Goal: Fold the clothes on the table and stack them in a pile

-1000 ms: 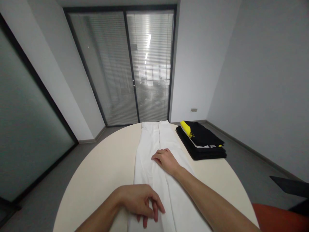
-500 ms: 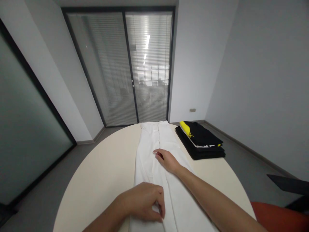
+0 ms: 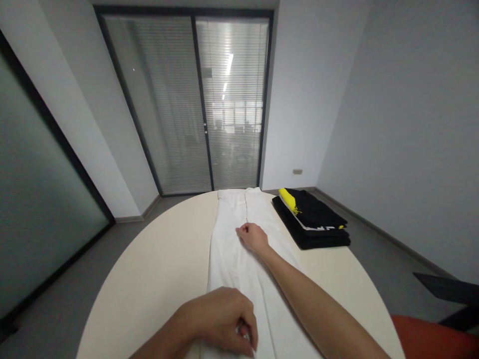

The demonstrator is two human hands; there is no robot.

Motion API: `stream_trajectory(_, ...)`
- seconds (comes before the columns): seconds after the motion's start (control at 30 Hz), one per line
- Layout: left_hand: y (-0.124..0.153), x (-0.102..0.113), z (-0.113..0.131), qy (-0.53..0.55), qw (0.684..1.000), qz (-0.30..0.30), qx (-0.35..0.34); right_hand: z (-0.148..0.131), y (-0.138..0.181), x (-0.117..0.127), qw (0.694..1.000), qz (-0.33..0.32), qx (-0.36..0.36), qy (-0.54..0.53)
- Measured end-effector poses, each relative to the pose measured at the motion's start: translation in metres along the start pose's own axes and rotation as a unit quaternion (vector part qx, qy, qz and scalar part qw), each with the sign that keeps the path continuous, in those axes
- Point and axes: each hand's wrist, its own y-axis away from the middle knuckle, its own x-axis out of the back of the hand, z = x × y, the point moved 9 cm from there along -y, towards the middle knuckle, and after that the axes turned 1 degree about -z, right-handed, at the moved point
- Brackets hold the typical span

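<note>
White trousers (image 3: 229, 249) lie lengthwise on a round cream table (image 3: 160, 259), the waistband end at the far edge. Close to me, the fingers of my left hand (image 3: 224, 319) are pinched together on the near part of the cloth. Farther up, my right hand (image 3: 254, 238) has thumb and fingertips closed at the fabric, beside the long seam; its forearm crosses over the right side of the trousers. The near end of the trousers runs out of view below.
A stack of folded black clothes (image 3: 312, 214) with a yellow patch sits on the table's right side. An orange chair seat (image 3: 430, 336) stands at the lower right. Behind the table are a glass door with blinds (image 3: 179, 109) and grey walls.
My right hand has shifted slightly away from me along the trousers, its fingers closing tighter. My left hand has moved a little towards me, still pinching.
</note>
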Motion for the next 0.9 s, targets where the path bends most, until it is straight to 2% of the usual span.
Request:
stream_trajectory(0.13, -0.002, 0.001, 0.005, 0.001, 0.999, 0.014, -0.040, 0.006, -0.004, 0.010, 0.996, 0.040, 0.024, -0.080)
stream_trajectory(0.33, -0.011, -0.008, 0.010, -0.089, 0.993, 0.041, -0.069, 0.011, -0.008, -0.001, 0.992, -0.007, 0.064, -0.107)
stream_trajectory(0.47, -0.014, -0.009, 0.016, -0.079, 0.990, 0.064, -0.099, 0.009, -0.008, 0.001, 0.989, 0.010, 0.093, -0.115)
stream_trajectory(0.67, -0.017, -0.011, 0.017, -0.074, 0.991, 0.064, -0.095, 0.007, -0.005, -0.003, 0.992, -0.019, 0.114, -0.053)
stream_trajectory(0.8, -0.015, -0.013, 0.016, -0.099, 0.987, 0.080, -0.102, 0.007, -0.003, -0.002, 0.991, -0.017, 0.116, -0.056)
stream_trajectory(0.9, -0.015, -0.017, 0.004, -0.140, 0.985, 0.078, -0.064, 0.005, -0.002, 0.001, 0.991, -0.010, 0.121, -0.051)
